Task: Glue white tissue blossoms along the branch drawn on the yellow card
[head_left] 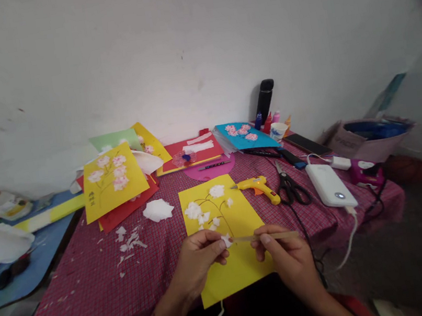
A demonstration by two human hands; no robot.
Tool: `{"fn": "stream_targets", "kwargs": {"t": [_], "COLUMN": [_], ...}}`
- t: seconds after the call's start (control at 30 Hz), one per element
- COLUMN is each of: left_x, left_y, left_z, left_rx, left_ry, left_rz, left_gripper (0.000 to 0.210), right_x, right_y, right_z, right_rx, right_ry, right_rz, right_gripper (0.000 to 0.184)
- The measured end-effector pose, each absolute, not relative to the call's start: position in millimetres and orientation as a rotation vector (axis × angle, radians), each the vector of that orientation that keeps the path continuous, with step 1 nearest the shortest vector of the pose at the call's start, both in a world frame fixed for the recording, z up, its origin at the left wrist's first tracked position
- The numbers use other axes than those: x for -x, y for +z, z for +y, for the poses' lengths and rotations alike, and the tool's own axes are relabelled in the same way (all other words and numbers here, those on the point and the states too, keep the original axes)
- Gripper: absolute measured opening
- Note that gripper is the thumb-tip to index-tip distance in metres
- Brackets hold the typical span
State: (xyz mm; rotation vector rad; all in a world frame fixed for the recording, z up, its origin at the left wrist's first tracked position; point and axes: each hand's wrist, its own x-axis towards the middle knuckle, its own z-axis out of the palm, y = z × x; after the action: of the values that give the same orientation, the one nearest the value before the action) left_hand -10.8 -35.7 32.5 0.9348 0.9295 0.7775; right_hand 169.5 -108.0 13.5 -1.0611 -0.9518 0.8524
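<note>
Between the thumb and fingers of my left hand (205,254) is a small white paper flower (227,240). My right hand (282,250) grips a thin tan stick (243,239), its left end touching or very near the flower. Both hands are over a yellow sheet (247,269) with drawn brown branches and several white paper blossoms (192,211) on it. A yellow hot glue gun (258,188) lies by the sheet's upper right edge, its nozzle toward the sheet. Black-handled scissors (291,188) are just right of it.
White paper scraps (132,242) and a larger white piece (158,210) lie left of the sheet. Finished flower cards (113,180) are stacked behind. A white power bank (330,185) with cables sits at right, near a paper cup (278,131) and a black bottle (264,100).
</note>
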Motion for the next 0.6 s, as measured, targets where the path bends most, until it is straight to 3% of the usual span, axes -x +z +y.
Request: {"fn": "stream_targets", "kwargs": {"t": [0.27, 0.43, 0.6], "left_x": [15.5, 15.7, 15.9], "left_y": [29.7, 33.7, 32.0], "left_z": [-39.0, -46.2, -47.8], "left_rx": [-1.123, -1.248, -1.312], "left_ry": [0.706, 0.678, 0.672], "left_rz": [0.943, 0.948, 0.964], "left_gripper": [0.011, 0.004, 0.004], "right_x": [-172.1, -168.7, -169.3], "right_y": [16.5, 16.1, 5.6], "right_z": [-113.4, -109.9, -110.8], "right_rx": [1.031, 1.123, 0.957], "right_ry": [0.964, 0.824, 1.044], "right_rz": [-1.034, -0.987, -0.850], "right_gripper": [0.013, 0.019, 0.012]}}
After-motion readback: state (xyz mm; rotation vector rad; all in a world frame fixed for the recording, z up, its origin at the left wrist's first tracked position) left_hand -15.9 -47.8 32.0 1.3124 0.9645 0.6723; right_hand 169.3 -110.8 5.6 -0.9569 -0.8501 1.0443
